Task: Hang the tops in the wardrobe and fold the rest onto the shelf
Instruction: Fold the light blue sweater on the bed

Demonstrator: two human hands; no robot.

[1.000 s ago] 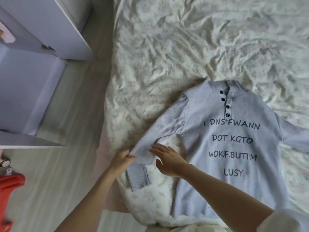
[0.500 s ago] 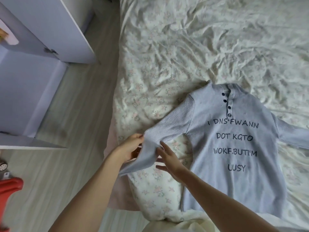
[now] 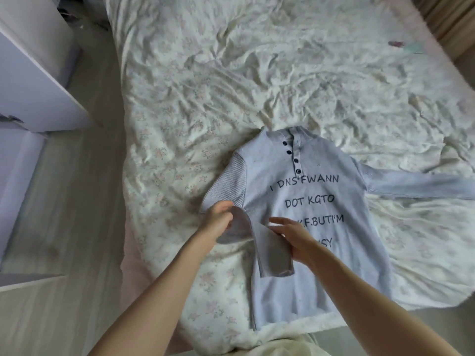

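A pale lilac-grey knitted long-sleeved top (image 3: 308, 201) with a short buttoned placket and dark printed lettering lies face up on the crumpled white floral bedsheet (image 3: 231, 86), toward the near right part of the bed. Its long axis runs from the collar at the far end to the hem at the near end, close to the near edge of the mattress, so the neck points away from the person. The printed lines read upright from the near side.

The ribbed sleeve (image 3: 421, 186) on the right stretches out flat to the right, roughly square to the body of the top. The ribbed sleeve on the left (image 3: 259, 242) is bent at the elbow and doubled back across the chest, its cuff lying on the front of the top and pointing toward the near edge.

The left hand (image 3: 218, 217) pinches the fold of that sleeve at the bend, fingers curled round the fabric, just left of the top's side seam. The right hand (image 3: 295, 235) lies over the lower part of the folded sleeve with its fingers spread and fairly straight, pressing it against the lettering; part of two printed lines is hidden beneath it.

To the left of the bed runs a strip of pale wooden floor (image 3: 77, 227), and beyond it stands a lilac-white wardrobe (image 3: 33, 93) at the far left.
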